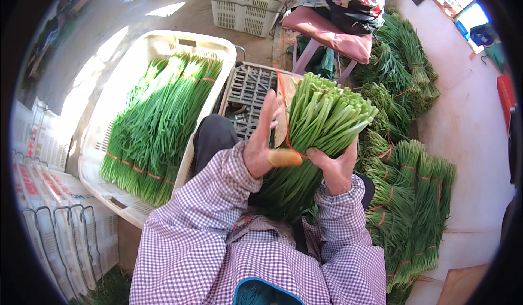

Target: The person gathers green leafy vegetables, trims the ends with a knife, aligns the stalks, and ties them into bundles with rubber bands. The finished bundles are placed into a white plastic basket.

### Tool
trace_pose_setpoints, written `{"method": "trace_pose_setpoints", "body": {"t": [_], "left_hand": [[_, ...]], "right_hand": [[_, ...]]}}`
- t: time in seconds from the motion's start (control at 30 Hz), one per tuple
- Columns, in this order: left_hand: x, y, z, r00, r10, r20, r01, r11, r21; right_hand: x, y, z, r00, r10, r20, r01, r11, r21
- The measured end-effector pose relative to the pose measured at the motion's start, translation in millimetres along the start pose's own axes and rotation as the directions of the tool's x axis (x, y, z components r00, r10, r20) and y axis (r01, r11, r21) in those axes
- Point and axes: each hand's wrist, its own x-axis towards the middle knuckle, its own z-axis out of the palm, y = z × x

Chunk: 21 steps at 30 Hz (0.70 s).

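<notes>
A thick bundle of green leafy stalks, apparently garlic chives (327, 117), is propped up in front of my lap, cut pale ends upward and dark leaves down. My right hand (337, 168) grips its right side, the thumb across the front near an orange-red tie (287, 131). That tie runs down the bundle's left side toward the right thumb, its upper end rising loose. Beside the bundle's left side is my left hand (261, 141), its fingers extended and apart. Its blurred thumb wears an orange-yellow cover (285, 158) and overlaps the tie; whether they touch I cannot tell.
At left, a cream plastic crate (92, 168) holds tied chive bundles. A dark slatted crate (255, 86) lies ahead. More tied bundles (408, 198) are piled at right. Beyond stand a cushioned stool (327, 35) and a filled white crate (241, 16). White crates (73, 231) stand at lower left.
</notes>
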Motion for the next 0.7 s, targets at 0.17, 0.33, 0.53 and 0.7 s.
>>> {"method": "trace_pose_setpoints", "body": {"t": [0.17,0.33,0.53,0.7], "left_hand": [[26,-11,30,0.999,-0.049,-0.016,0.036,0.886,-0.463],[117,51,-5,0.974,-0.069,0.215,0.061,0.997,0.045],[172,25,-31,0.631,-0.652,0.421,0.2,0.661,0.723],[117,-70,-85,0.238,-0.941,0.239,0.301,0.306,0.903]], "right_hand": [[2,-33,10,0.998,-0.039,0.055,0.036,0.998,0.056],[24,-29,-45,0.948,-0.232,0.218,0.215,0.972,0.101],[-18,136,-126,0.974,0.042,-0.222,-0.223,0.335,-0.915],[-27,165,-114,0.952,0.235,-0.195,-0.24,0.179,-0.954]]}}
